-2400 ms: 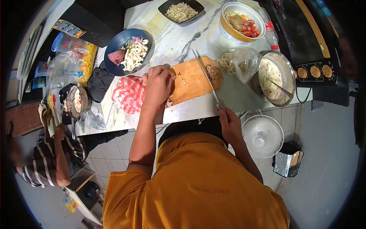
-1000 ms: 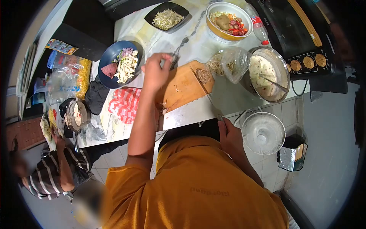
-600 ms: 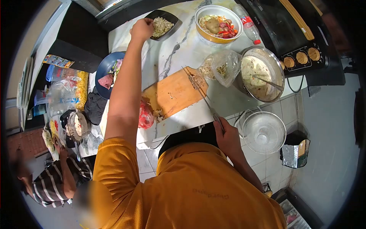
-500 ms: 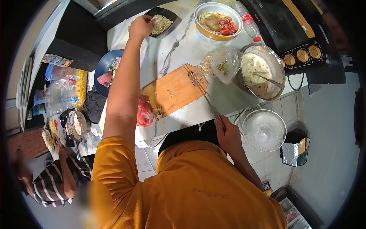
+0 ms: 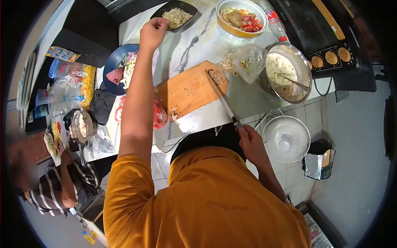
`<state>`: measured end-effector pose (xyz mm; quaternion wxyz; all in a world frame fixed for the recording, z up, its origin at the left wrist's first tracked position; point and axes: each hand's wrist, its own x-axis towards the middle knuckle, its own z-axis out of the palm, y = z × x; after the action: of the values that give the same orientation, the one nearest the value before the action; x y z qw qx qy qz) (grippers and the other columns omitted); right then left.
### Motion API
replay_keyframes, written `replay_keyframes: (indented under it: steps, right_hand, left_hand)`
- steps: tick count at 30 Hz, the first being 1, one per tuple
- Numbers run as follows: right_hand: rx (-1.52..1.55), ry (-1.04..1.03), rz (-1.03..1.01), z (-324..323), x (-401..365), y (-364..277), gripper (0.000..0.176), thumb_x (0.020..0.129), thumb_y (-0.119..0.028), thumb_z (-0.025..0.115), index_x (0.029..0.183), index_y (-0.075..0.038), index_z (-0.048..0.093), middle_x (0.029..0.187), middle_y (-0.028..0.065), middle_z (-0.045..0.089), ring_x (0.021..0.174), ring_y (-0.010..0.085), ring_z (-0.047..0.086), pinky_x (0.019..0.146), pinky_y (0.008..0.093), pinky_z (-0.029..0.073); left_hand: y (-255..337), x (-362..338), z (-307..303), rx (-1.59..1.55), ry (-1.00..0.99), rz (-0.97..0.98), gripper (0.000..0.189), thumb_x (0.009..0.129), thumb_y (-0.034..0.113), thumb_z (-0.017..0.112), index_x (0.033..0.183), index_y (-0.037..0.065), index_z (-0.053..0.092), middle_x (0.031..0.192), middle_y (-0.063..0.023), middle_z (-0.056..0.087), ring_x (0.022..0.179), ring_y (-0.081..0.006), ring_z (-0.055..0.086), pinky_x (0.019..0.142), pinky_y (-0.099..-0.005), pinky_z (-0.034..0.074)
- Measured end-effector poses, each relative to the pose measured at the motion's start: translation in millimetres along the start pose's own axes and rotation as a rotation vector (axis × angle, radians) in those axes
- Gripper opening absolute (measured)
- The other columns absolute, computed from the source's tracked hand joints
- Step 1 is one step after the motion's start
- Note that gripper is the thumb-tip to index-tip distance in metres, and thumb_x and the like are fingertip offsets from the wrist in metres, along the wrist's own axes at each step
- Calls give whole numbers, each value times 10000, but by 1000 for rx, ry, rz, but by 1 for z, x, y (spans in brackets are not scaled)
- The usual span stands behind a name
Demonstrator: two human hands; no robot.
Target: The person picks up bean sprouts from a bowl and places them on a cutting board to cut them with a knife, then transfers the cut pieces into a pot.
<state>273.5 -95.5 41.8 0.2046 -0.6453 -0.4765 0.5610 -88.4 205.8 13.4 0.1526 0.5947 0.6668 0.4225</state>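
My left hand (image 5: 153, 35) is raised at the near left rim of a black square bowl (image 5: 188, 25) that holds bean sprouts (image 5: 177, 17). Its fingers are pinched together; whatever they may hold is too small to make out. My right hand (image 5: 251, 141) grips a knife (image 5: 222, 99) by its handle, close to the counter's front edge. The blade points away from me across the right end of a wooden cutting board (image 5: 186, 93). Small scraps and a few sprout strands lie on the board, with a brownish heap (image 5: 216, 76) at its far right corner.
Left of the board are a red-white plastic bag (image 5: 160, 115) and a blue plate (image 5: 108, 76) of food. Rightward stand clear bags (image 5: 250, 62), a steel pot (image 5: 304, 62), a yellow-white bowl (image 5: 240, 33), a bottle (image 5: 275, 25) and an oven (image 5: 318, 37). Another person (image 5: 58, 186) works at left.
My left hand has drawn back from over the sprouts to the bowl's near left side. The knife is still in my right hand, its blade turned to show more of its face.
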Motion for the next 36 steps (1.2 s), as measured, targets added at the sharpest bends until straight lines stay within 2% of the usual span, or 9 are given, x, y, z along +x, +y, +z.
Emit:
replay_keyframes:
  steps: [7,13,15,18,20,23,30,32,36]
  right_hand:
    - [72,-13,-16,8,13,9,312,1052,-271,488,1108,6,621,632,-44,422,552,39,384,504,228,308]
    - [12,1,-25,17,21,2,317,1044,-274,507,1126,16,604,649,-44,426,572,38,378,511,223,313]
    - [-2,-13,-24,19,23,-1,319,1041,-276,513,1127,18,601,653,-42,430,579,38,378,514,222,315]
    - [-6,33,-52,19,28,-3,312,1038,-280,519,1124,8,601,658,-40,437,586,39,385,518,222,321]
    - [22,12,-26,15,32,-2,357,1027,-318,530,1121,14,619,665,7,537,622,80,456,577,268,401]
    - [-26,-5,4,13,33,-10,348,1027,-308,533,1116,16,623,676,-7,528,629,73,452,578,257,395]
    - [31,-25,-9,17,33,-2,311,1034,-282,530,1152,-5,607,667,-48,452,580,30,399,503,208,317]
    - [39,-47,24,15,33,-2,346,1022,-290,538,1157,19,620,734,-15,542,664,69,464,603,246,403]
    - [54,-41,31,12,31,-5,343,1021,-289,542,1152,17,622,736,-17,543,663,64,460,599,245,398]
  left_hand:
    - [22,-71,-45,-184,-95,-85,274,929,266,694,917,-8,692,653,29,558,600,-58,425,541,-280,378]
    - [28,-161,-70,-151,-336,-159,206,911,193,694,910,-13,696,766,-55,652,693,-103,542,649,-276,449]
    - [38,-187,-72,-74,-303,-168,201,888,191,709,878,-9,688,761,-112,658,640,-196,588,620,-310,465]
    - [50,-213,-84,67,-365,-155,153,853,179,722,862,32,680,805,-102,653,770,-263,624,730,-351,466]
    - [55,-227,-91,298,-460,7,126,801,157,746,876,83,677,870,-65,638,961,-278,598,892,-400,399]
    - [53,-243,-96,312,-412,-5,159,773,144,765,905,120,679,920,-39,622,1072,-251,548,973,-429,310]
    - [41,-250,-89,272,-371,34,126,800,134,754,901,113,682,928,-42,620,1048,-258,557,950,-422,320]
    - [41,-251,-88,268,-340,27,99,828,140,734,901,101,681,934,-43,623,1049,-262,556,947,-421,316]
    - [46,-247,-91,267,-364,-36,109,874,161,700,948,88,668,979,-39,637,1080,-255,556,962,-406,313]
